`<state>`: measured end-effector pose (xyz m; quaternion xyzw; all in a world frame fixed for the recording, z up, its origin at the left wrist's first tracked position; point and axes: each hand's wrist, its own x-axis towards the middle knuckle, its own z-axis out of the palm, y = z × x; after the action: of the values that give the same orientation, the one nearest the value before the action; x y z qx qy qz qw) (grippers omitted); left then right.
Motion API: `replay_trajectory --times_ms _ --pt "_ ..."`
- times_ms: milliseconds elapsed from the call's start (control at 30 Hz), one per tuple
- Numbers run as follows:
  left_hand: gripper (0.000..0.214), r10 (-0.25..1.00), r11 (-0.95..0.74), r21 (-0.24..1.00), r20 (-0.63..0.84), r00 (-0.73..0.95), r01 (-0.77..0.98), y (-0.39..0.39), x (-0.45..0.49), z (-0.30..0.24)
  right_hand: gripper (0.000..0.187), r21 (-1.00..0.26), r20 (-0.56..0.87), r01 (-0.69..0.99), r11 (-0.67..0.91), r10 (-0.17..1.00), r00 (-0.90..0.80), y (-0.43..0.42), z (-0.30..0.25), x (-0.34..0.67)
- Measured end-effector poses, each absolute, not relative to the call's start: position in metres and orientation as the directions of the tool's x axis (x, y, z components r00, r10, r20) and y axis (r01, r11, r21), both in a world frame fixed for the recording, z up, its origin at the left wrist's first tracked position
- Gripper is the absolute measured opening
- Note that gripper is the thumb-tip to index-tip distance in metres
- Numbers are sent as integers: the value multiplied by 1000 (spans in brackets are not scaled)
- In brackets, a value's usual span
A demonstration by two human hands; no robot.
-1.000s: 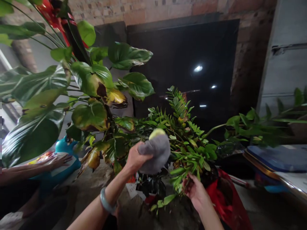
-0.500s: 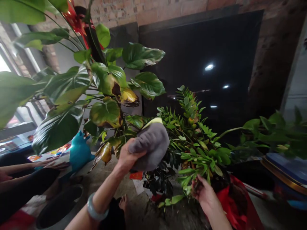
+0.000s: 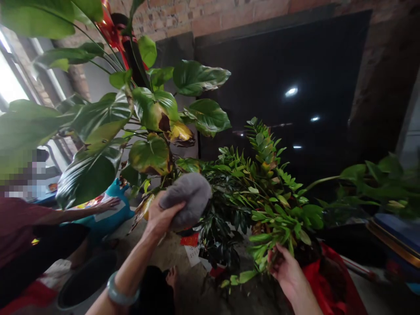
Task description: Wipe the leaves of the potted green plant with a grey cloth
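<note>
My left hand [image 3: 156,218] is closed round a grey cloth [image 3: 187,199], which presses against the dark lower leaves of a small-leaved plant [image 3: 262,183]. A pale bracelet [image 3: 118,295] sits on that wrist. My right hand [image 3: 286,271] is low at the right, its fingers pinched on a leafy stem of the same plant near its base. Left of the cloth rises a large-leaved plant [image 3: 144,113] with several yellowed, brown-edged leaves.
A person in a dark red top [image 3: 19,227] sits at the left, one hand on a teal toy-like object [image 3: 111,210]. A black pot [image 3: 85,280] lies below. A red bag [image 3: 331,284] wraps the pot at right. Behind stand a dark glossy panel [image 3: 295,65] and a brick wall.
My left hand has lowered and shifted left with the cloth, from the upper leaves to the dark lower ones. The view has turned left. My right hand keeps its hold on the stem.
</note>
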<state>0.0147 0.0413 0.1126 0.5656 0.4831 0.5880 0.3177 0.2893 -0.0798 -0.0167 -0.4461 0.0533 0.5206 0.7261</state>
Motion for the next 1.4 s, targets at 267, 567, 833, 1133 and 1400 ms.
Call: replay_trajectory --times_ms 267,567,833,1133,1400 --pt "29 957 -262 922 212 198 283 -4 9 92 33 -581 -538 -810 78 710 454 -84 -18 292" --pt "30 960 -231 959 198 197 162 22 60 96 34 -574 -512 -813 100 731 451 -84 -13 286" --pt "38 890 -441 897 438 129 1 34 113 151 35 -586 -508 -808 69 745 432 -89 -8 288" --pt "26 828 -344 920 203 523 187 65 186 121 37 -614 -443 -778 130 759 477 -84 -19 287" --pt "37 839 -331 940 332 430 -81 53 142 177 40 -643 -430 -753 137 750 504 -92 -16 293"
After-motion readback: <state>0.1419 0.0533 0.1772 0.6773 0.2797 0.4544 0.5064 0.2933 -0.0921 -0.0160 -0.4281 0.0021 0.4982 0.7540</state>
